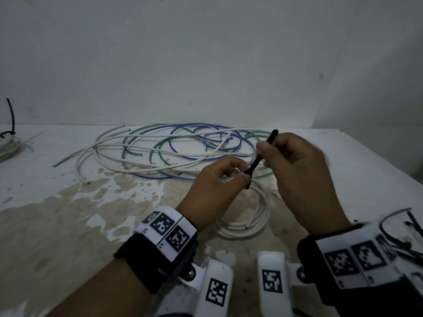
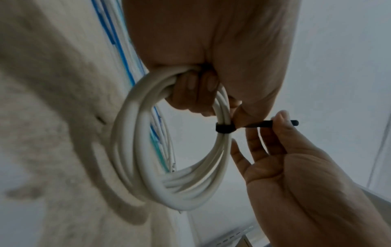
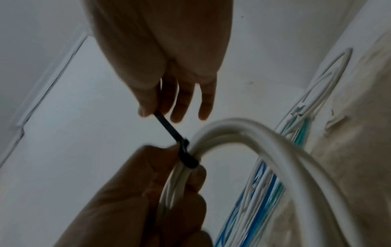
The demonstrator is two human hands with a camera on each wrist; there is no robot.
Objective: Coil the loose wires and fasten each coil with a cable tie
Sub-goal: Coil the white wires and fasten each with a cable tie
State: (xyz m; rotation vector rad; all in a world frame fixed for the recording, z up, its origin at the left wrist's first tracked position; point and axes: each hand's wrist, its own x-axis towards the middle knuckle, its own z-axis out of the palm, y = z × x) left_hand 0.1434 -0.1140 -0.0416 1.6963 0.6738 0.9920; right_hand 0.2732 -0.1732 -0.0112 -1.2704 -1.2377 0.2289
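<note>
A white wire coil point(image 1: 253, 217) hangs below my hands over the table, and my left hand point(image 1: 239, 176) grips its top strands. A black cable tie point(image 1: 258, 157) is looped round the strands right at the left fingers. My right hand point(image 1: 263, 152) pinches the tie's tail between thumb and forefinger, the tail slanting up to the right. The left wrist view shows the tie band point(image 2: 224, 128) snug round the coil point(image 2: 169, 167). In the right wrist view the tail point(image 3: 167, 127) runs taut from my right hand point(image 3: 148, 113) down to the coil point(image 3: 264, 137).
A tangle of loose white, blue and green wires point(image 1: 178, 149) lies behind my hands against the wall. At the far left edge sits a white coil point(image 1: 9, 145) bound with a black tie. Spare black ties point(image 1: 405, 234) lie at the right edge. The table point(image 1: 68, 225) is stained.
</note>
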